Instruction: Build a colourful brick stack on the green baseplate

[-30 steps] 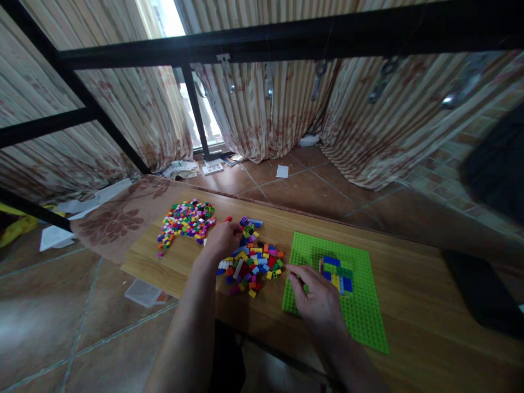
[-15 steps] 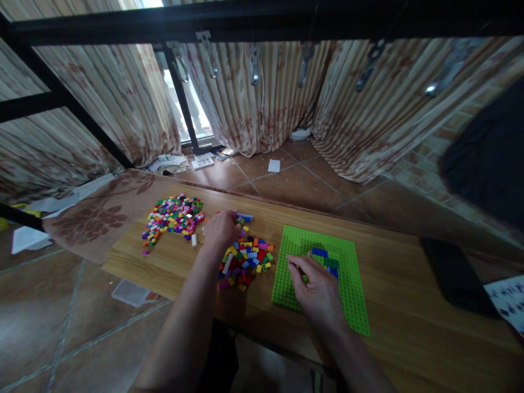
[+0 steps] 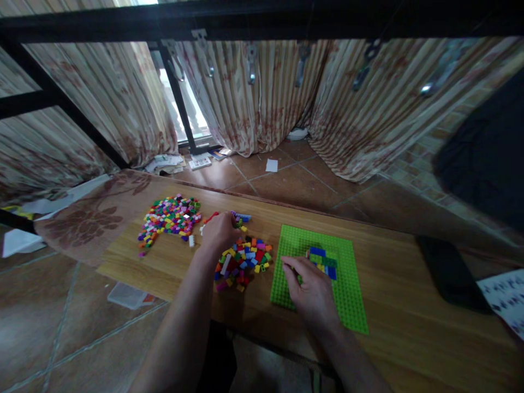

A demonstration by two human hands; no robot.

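Observation:
My left hand [image 3: 221,233] reaches over the far side of a pile of toy building bricks [image 3: 249,256], its fingers curled down. Whatever its fingertips hold, if anything, is hidden behind the hand. Above the left half of a green studded baseplate [image 3: 352,305] is my right hand [image 3: 311,286], thumb and fingers drawn together in a pinch. I cannot make out anything in that pinch. Just beyond the right hand, a small build of blue, green and yellow bricks [image 3: 329,263] sits on the baseplate, partly covered by the hand.
A second, larger heap of small mixed bricks [image 3: 170,218] lies to the left on the wooden table [image 3: 393,284]. At the right are a black flat object [image 3: 450,278] and a printed sheet [image 3: 505,300]. A dark metal bar with hanging clips [image 3: 251,65] crosses above.
The view has shifted slightly, so everything sits a little further left. My left hand stays at the brick pile and my right hand stays over the baseplate, uncovering slightly more of the build.

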